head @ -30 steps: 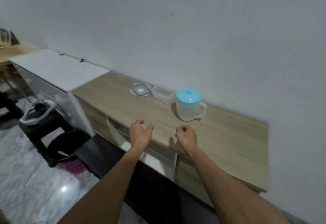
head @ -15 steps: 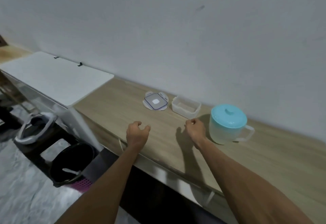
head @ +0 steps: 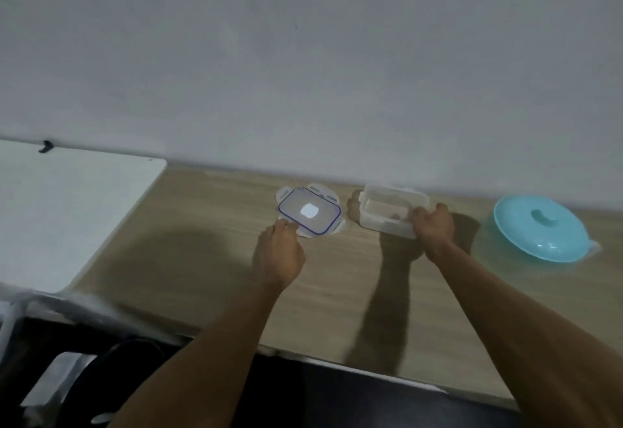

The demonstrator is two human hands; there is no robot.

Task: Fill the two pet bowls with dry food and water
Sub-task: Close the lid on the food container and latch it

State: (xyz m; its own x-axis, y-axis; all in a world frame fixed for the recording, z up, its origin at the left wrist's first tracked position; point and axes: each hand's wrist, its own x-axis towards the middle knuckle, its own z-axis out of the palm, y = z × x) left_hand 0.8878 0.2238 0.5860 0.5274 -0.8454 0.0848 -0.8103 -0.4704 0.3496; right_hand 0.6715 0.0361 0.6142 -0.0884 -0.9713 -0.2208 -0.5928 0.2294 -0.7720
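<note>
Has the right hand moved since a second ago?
Yes. The right hand went forward from the counter's front edge to the clear box by the wall, and now touches it.

A white tabletop (head: pixel 67 211) is adjoining the wooden counter (head: pixel 209 259) at left; a grey wall (head: pixel 303 56) is standing behind.

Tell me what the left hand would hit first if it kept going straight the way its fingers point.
The left hand points away from the person, toward the wall. Its fingertips already sit at the near edge of the clear lid lying flat on the wooden counter, so that lid comes first; actual contact is hard to confirm.
</note>
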